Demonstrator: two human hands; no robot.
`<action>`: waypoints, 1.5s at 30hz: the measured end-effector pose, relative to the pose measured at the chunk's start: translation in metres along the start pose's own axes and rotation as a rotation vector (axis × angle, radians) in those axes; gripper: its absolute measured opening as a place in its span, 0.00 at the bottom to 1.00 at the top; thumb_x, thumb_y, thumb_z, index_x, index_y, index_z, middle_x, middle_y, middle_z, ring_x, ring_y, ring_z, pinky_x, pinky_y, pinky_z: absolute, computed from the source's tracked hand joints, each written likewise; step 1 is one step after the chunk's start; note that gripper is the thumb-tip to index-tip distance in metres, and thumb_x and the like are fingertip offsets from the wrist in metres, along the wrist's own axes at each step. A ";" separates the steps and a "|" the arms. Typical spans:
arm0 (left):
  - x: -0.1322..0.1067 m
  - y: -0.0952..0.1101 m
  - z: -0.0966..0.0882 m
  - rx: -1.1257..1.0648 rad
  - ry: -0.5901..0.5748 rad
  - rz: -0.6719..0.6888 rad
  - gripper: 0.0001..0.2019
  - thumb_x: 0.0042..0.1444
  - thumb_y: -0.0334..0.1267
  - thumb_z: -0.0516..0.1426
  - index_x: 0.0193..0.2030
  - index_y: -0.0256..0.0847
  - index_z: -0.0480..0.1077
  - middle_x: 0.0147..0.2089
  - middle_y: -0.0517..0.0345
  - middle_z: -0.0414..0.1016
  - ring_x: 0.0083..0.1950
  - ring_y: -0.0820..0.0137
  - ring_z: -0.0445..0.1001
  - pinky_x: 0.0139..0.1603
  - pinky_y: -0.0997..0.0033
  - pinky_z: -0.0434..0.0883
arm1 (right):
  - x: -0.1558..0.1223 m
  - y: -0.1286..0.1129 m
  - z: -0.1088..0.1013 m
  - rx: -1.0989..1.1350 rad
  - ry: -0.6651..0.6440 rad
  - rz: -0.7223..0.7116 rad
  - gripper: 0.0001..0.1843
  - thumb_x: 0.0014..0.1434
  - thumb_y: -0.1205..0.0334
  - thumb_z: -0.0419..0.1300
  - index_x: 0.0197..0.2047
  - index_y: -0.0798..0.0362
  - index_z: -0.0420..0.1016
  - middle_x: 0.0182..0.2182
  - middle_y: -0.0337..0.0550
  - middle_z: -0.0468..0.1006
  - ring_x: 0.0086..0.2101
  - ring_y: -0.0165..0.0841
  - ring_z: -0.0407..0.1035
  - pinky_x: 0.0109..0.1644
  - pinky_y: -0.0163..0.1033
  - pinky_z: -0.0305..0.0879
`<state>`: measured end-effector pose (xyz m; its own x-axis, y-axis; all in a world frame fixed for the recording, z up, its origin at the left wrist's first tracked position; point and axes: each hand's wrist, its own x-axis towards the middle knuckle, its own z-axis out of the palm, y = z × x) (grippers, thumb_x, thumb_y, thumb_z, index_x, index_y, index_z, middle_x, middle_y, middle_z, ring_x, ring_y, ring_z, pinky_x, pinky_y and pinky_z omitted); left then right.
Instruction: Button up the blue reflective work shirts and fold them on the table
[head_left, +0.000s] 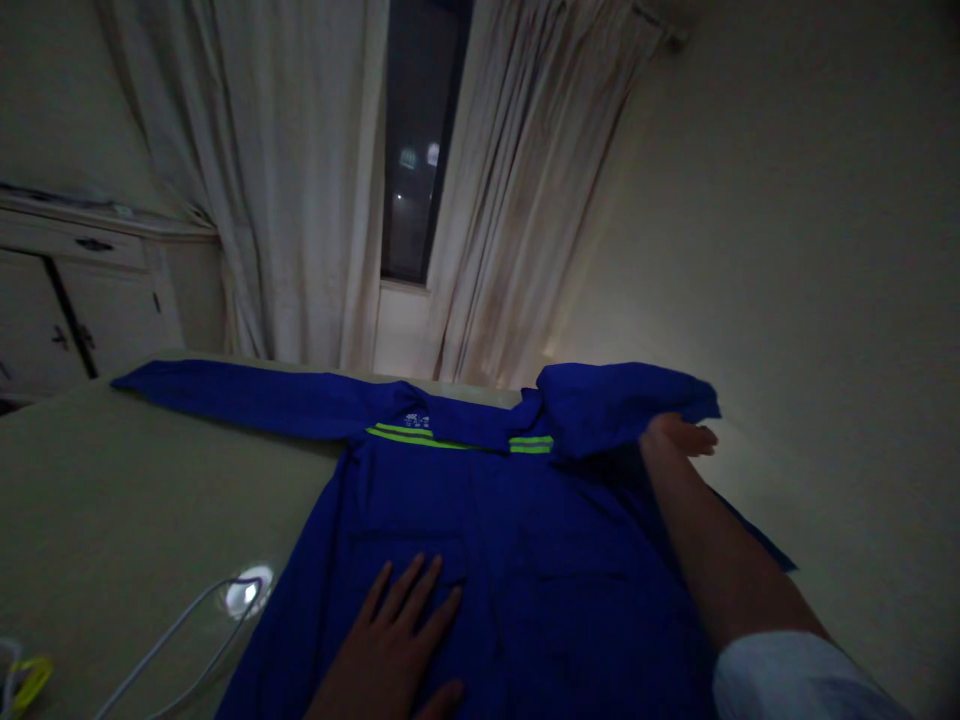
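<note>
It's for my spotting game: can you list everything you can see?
Table: 1, pale, lower half
Garment: 1, blue with lime stripes, on the table
Cable: 1 loop, whitish, lower left
Bright spot: 1, white, by the cable, perhaps reflection
Unclear thing: 1, yellow, bottom left corner
Window: 1, dark, top middle
Curtains: 2, whitish, beside the window
Cabinet: 1, whitish, far left
Wall: 1, pale, right
Left grip: 1, bare, flat on the garment
Right grip: 1, bare, at the garment's edge, right
Right forearm: 1, bare above pale cuff, right

Left grip [390, 640] splayed, right grip [679, 436] outstretched
</note>
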<state>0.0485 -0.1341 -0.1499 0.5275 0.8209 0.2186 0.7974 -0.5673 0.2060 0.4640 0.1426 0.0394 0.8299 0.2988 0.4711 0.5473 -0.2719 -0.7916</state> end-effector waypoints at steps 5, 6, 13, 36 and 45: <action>-0.004 0.000 0.004 0.109 0.171 0.066 0.39 0.68 0.65 0.51 0.80 0.60 0.44 0.78 0.51 0.56 0.75 0.49 0.63 0.72 0.45 0.63 | 0.003 0.025 0.003 0.020 -0.239 -0.042 0.26 0.70 0.64 0.46 0.69 0.59 0.58 0.63 0.72 0.67 0.62 0.52 0.69 0.61 0.57 0.68; -0.005 -0.001 0.005 0.135 0.202 0.079 0.39 0.68 0.65 0.52 0.80 0.59 0.44 0.78 0.51 0.58 0.75 0.50 0.63 0.72 0.47 0.62 | -0.013 0.022 0.012 0.013 -0.439 -0.130 0.23 0.72 0.61 0.46 0.66 0.59 0.62 0.59 0.68 0.73 0.58 0.49 0.73 0.57 0.52 0.71; -0.004 -0.010 0.018 0.205 0.262 0.112 0.41 0.66 0.66 0.52 0.80 0.59 0.45 0.77 0.53 0.61 0.74 0.51 0.63 0.74 0.51 0.56 | -0.182 0.007 0.092 -0.027 -1.089 -0.344 0.38 0.59 0.41 0.68 0.63 0.57 0.69 0.41 0.55 0.85 0.37 0.44 0.81 0.45 0.46 0.77; -0.008 0.005 -0.009 0.123 0.075 0.018 0.37 0.70 0.61 0.51 0.80 0.62 0.42 0.80 0.57 0.52 0.77 0.50 0.58 0.78 0.37 0.47 | -0.239 0.048 0.052 0.081 -1.202 -0.931 0.34 0.64 0.73 0.52 0.72 0.53 0.64 0.68 0.55 0.68 0.66 0.42 0.62 0.72 0.51 0.57; -0.011 0.009 -0.012 0.110 -0.017 -0.032 0.35 0.71 0.60 0.50 0.80 0.60 0.45 0.82 0.55 0.48 0.79 0.48 0.51 0.76 0.31 0.46 | -0.223 0.063 -0.088 0.410 -1.671 -1.379 0.27 0.71 0.52 0.60 0.70 0.47 0.68 0.62 0.48 0.76 0.60 0.40 0.68 0.67 0.45 0.60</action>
<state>0.0463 -0.1487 -0.1389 0.5056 0.8398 0.1976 0.8407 -0.5311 0.1061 0.3231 -0.0216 -0.0817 -0.8907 0.4264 0.1576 0.3102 0.8234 -0.4751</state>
